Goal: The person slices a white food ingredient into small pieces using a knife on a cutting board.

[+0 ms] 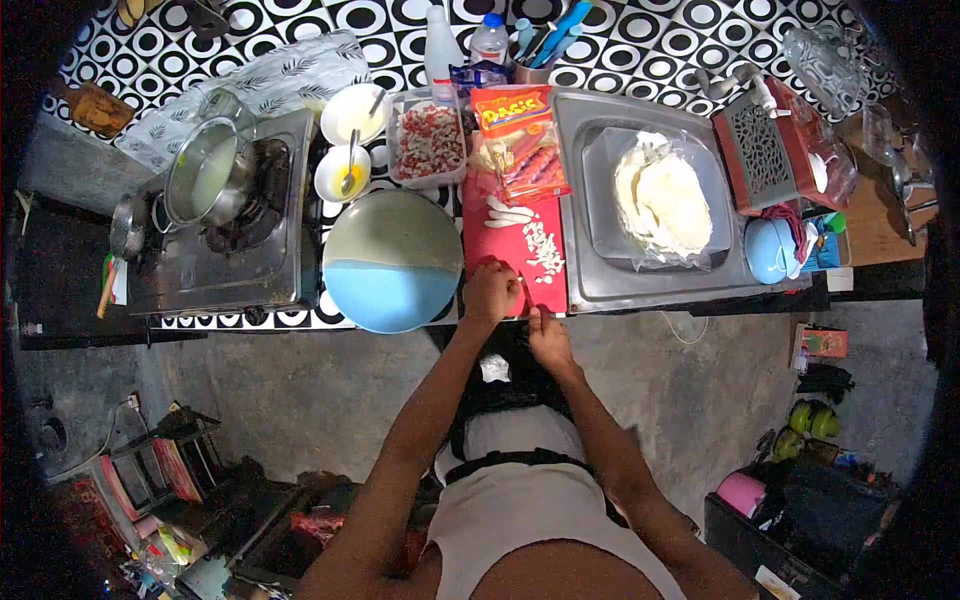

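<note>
A red cutting board (550, 212) lies at the counter's front edge, with chopped white pieces (543, 250) and a few longer white strips (509, 212) on it. On its lower left part rests my left hand (491, 292), fingers curled and pressed down; what they hold is hidden. Close by on the right, my right hand (549, 338) is closed round the handle of a knife (526, 292), its blade pointing up and left toward the left fingers. A red and yellow packet (519, 145) covers the board's far end.
Left of the board are a large plate (392, 262), a tub of diced red and white pieces (428, 138), two small bowls (343, 174) (356, 113) and a stove with a pot (210, 172). Right, a metal sink top (600, 270) bears white sheets in plastic (662, 200).
</note>
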The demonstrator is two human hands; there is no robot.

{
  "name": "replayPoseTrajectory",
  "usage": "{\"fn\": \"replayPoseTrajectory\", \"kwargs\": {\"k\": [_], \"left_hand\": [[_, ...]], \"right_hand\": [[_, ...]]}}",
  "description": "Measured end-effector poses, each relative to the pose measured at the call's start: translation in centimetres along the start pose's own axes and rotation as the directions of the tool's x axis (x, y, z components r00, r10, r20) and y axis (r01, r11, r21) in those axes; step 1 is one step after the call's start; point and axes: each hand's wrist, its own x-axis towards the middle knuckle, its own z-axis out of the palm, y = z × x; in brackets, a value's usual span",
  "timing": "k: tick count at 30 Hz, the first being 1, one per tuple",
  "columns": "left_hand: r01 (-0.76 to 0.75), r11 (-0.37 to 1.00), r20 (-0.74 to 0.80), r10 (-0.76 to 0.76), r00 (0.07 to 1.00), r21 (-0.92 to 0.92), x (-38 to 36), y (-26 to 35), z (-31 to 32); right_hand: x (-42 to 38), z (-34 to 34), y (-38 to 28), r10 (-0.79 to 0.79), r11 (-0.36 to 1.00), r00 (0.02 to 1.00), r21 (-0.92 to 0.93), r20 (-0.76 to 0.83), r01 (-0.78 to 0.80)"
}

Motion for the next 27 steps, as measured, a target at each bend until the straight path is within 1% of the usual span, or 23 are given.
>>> {"fn": "replayPoseTrajectory", "kwargs": {"k": [2,5,8,11,13,16,19,20,22,23,25,26,27], "left_hand": [[0.01,1.0,-0.022,-0.01,1.0,0.001,0.0,0.4,-0.1],[0.025,0.999,-0.047,-0.023,0.999,0.025,0.0,0.6,0.2],[0.041,0.999,-0.045,-0.04,0.998,0.026,0.0,1.3,-0.4],[0.04,0.997,-0.077,-0.034,0.996,0.067,0.1,1.7,-0.5],[0.067,0.991,-0.099,-0.055,0.994,0.119,0.1,1.8,-0.3],[0.079,0.992,-0.118,-0.067,0.991,0.095,-0.1,1.3,0.2],[0.14,0.989,-0.131,-0.134,0.982,0.038,-0.5,0.9,-0.4],[0.115,0.993,-0.162,-0.113,0.98,0.009,-0.7,0.4,-0.5],[0.064,0.997,-0.222,-0.074,0.972,-0.049,-0.9,-0.5,-0.7],[0.031,0.997,-0.213,-0.044,0.976,-0.065,-1.0,-0.8,-0.7],[-0.031,0.995,-0.197,0.012,0.98,-0.097,-1.1,-0.8,-1.2],[-0.023,0.995,-0.182,0.004,0.983,-0.1,-1.1,-0.8,-1.3],[-0.012,0.995,-0.168,-0.005,0.986,-0.103,-1.1,-0.6,-1.2]], "right_hand": [[0.6,1.3,0.8,0.047,0.992,0.999,-0.114,-0.02,-0.049],[-0.4,0.4,-1.4,0.055,0.971,0.998,-0.23,-0.036,-0.062],[-0.3,0.3,-1.8,0.073,0.963,0.997,-0.26,0.0,-0.071],[-1.5,-0.7,-2.1,0.063,0.985,0.998,-0.158,-0.013,-0.064],[-2.0,-0.7,-1.7,0.055,0.983,0.998,-0.176,-0.008,-0.055],[-1.9,-1.2,-1.2,0.056,0.975,0.998,-0.216,0.006,-0.054],[-1.1,-1.0,-0.7,0.04,0.974,0.999,-0.225,-0.002,-0.039],[-0.9,-0.8,-0.4,0.032,0.974,0.999,-0.223,-0.006,-0.033],[-1.6,-1.8,-0.9,-0.029,0.977,0.998,-0.208,0.054,0.04],[-1.8,-2.3,-1.0,-0.06,0.977,0.995,-0.201,0.083,0.076],[-1.1,-2.5,-0.3,0.017,0.962,0.998,-0.271,0.064,0.001],[-0.7,-2.6,-0.2,0.054,0.951,0.997,-0.307,0.054,-0.035],[-0.8,-3.3,-0.7,0.048,0.976,0.999,-0.213,-0.022,-0.052]]}}
